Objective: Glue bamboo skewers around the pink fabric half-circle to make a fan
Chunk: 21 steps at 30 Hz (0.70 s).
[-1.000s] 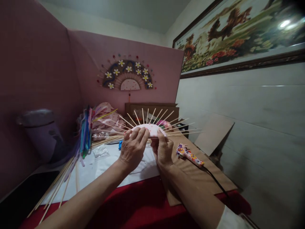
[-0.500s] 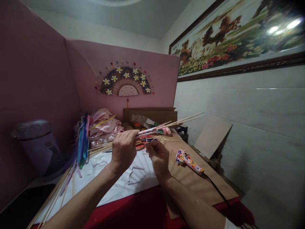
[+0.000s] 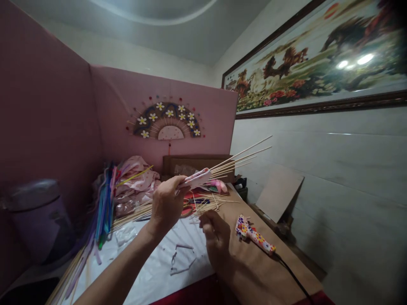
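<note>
My left hand (image 3: 165, 203) is raised above the table and pinches a pink dotted half-disc (image 3: 196, 178) with several thin wooden skewers (image 3: 241, 156) fanning out of it; the piece is turned edge-on, its sticks pointing up to the right. My right hand (image 3: 216, 239) hangs lower, just above the brown cardboard sheet (image 3: 254, 267), fingers loosely curled with nothing visible in them. A floral-patterned glue gun (image 3: 252, 234) lies on the cardboard just right of my right hand.
Loose skewers (image 3: 206, 203) and red scissors (image 3: 190, 207) lie behind my hands. Coloured ribbons (image 3: 104, 203) and pink cloth (image 3: 136, 180) are piled at the left by a grey bin (image 3: 34, 220). A finished flowered fan (image 3: 167, 120) hangs on the pink partition. White paper (image 3: 152, 262) covers the table.
The skewer piece went from facing me in both hands to edge-on in the left hand alone. My right hand let go and dropped toward the cardboard. The view tilted up.
</note>
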Tool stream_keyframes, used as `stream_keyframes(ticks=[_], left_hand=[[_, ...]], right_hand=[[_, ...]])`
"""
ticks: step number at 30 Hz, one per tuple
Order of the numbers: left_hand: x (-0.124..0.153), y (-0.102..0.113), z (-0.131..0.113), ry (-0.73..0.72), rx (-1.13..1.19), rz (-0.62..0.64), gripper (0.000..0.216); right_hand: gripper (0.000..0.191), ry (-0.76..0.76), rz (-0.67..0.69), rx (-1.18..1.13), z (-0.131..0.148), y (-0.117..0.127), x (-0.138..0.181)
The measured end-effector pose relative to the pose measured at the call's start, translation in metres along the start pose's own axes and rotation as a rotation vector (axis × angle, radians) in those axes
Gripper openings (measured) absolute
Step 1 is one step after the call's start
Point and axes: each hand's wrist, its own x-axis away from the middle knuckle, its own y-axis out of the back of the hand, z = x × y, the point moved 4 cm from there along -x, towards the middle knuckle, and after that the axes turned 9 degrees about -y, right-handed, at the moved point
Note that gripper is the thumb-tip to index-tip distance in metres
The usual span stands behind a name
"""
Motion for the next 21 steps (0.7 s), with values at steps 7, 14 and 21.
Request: stream_keyframes(ticks=[7, 14, 21], left_hand=[[-0.010, 0.020, 0.008, -0.018, 0.032, -0.141, 0.008], [-0.010, 0.025, 0.004, -0.216, -0.064, -0.188, 0.011], [-0.005, 0.022, -0.009, -0.395, -0.048, -0.210, 0.019]], right_hand=[[0.021, -0.015, -0.061, -0.017, -0.003, 0.000, -0.001], [0.009, -0.014, -0.073, 0.028, -0.003, -0.003, 0.003], [0.022, -0.033, 0.007, 0.055, -0.003, -0.006, 0.005]])
